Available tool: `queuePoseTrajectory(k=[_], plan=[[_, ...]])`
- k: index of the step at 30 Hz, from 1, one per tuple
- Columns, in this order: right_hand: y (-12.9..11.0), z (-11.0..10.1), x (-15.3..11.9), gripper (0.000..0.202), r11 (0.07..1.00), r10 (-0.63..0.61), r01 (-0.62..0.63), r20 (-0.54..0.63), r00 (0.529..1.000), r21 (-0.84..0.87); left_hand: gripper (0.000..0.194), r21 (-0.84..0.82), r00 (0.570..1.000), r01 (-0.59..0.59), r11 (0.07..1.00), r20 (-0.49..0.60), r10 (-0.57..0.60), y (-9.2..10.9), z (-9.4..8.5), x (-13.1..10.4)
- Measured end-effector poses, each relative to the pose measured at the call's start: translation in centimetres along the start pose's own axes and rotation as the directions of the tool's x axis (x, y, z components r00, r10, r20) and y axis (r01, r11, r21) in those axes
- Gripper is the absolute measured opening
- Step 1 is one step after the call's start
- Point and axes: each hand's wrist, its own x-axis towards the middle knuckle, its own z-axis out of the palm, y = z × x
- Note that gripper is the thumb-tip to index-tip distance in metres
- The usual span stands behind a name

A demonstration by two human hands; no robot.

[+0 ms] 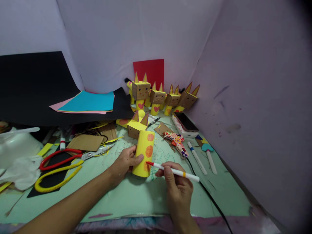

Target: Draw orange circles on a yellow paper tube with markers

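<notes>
My left hand (pixel 125 164) is wrapped round a yellow paper-covered cardboard tube (pixel 141 152), its thumb on the front. Orange spots run down the tube's right side. My right hand (pixel 179 185) pinches a white felt-tip marker (pixel 175 170) with an orange band. The marker's red-orange tip touches the lowest spot on the tube. Just behind the tube lies a yellow figure with a box-shaped cardboard head (pixel 136 125) and two pointed ears. Several similar figures (pixel 141 92) with pointed ears and hearts stand in a row at the back.
Large scissors (pixel 83 157) with red and yellow handles lie at left, near cardboard scraps (pixel 86 144). Coloured paper sheets (pixel 87 101) rest on black card. At right are a glue gun (pixel 175 139) with a black cable, a phone (pixel 186 122) and more markers (pixel 197 157).
</notes>
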Motion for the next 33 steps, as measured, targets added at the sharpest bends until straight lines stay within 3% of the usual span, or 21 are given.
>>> queuePoseTrajectory(k=[19,33], plan=[[-0.17,0.15,-0.1,0.025,0.999,-0.045,0.045,0.02,0.999,-0.007,0.049,0.021,1.0,0.0,1.0,0.013,0.0,-0.19,-0.11,0.09],[-0.21,0.15,-0.03,0.026,0.996,0.051,-0.049,-0.023,0.998,0.075,0.041,0.018,1.0,0.007,1.0,0.0,-0.007,-0.1,-0.1,-0.07]])
